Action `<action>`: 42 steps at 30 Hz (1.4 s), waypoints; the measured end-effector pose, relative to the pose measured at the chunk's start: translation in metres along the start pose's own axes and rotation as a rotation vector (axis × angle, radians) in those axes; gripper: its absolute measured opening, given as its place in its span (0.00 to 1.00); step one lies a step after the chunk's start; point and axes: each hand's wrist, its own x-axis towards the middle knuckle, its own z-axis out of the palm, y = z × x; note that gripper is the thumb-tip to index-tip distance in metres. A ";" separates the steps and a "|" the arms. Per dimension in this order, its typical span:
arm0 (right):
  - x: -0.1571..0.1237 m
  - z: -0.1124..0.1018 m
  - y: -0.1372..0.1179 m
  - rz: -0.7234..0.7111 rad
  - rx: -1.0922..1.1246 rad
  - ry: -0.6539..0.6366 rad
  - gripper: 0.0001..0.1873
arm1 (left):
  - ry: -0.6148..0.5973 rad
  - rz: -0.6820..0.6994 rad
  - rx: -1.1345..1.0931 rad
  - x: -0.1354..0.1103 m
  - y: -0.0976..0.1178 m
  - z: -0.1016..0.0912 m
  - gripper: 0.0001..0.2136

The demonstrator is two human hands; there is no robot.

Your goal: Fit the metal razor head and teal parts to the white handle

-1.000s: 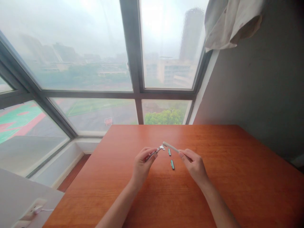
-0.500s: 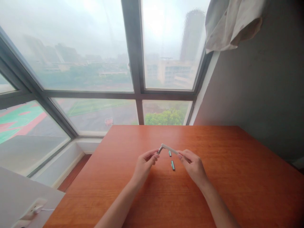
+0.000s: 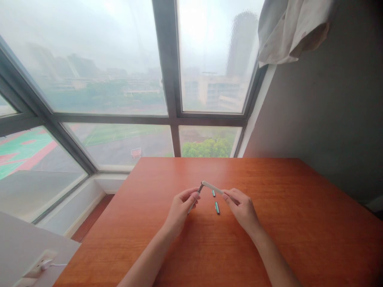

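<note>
My left hand (image 3: 182,206) is closed around a slim silver-grey stick (image 3: 201,187) with a dark upper end. Its pale lower end pokes out below the fingers. My right hand (image 3: 241,205) pinches a thin whitish stick (image 3: 212,187), slanting up to the left. The tips of both sticks meet at an angle above the table; whether they are joined I cannot tell. Between my hands lie two small dark pieces with green strips, like razor cartridges: one nearer me (image 3: 217,207), the other (image 3: 213,193) just behind it, under the whitish stick. Neither hand touches them.
The reddish-brown wooden table (image 3: 191,251) reaches back to the tall windows (image 3: 209,59). A light cloth (image 3: 293,32) hangs at the upper right before a grey wall (image 3: 329,107). At the lower left a plug sits in a wall socket (image 3: 40,267).
The left stick has shifted within my fingers, so its pale lower end now shows below my hand. The meeting point of the sticks has moved slightly left. The two small pieces lie still.
</note>
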 end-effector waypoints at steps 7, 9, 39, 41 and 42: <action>0.000 -0.002 0.003 0.012 -0.011 0.017 0.17 | 0.034 -0.018 -0.083 0.003 -0.001 -0.003 0.21; 0.000 -0.002 0.001 0.011 0.004 0.021 0.17 | 0.031 -0.010 -0.070 0.003 -0.001 -0.003 0.21; 0.000 -0.003 -0.004 0.054 0.034 -0.028 0.20 | 0.005 0.128 0.000 0.003 0.000 -0.006 0.16; 0.000 -0.003 -0.004 0.060 0.040 -0.031 0.20 | -0.001 0.128 -0.006 0.003 0.001 -0.006 0.16; 0.000 -0.003 -0.004 0.066 0.047 -0.036 0.20 | -0.002 0.128 -0.006 0.002 0.002 -0.005 0.16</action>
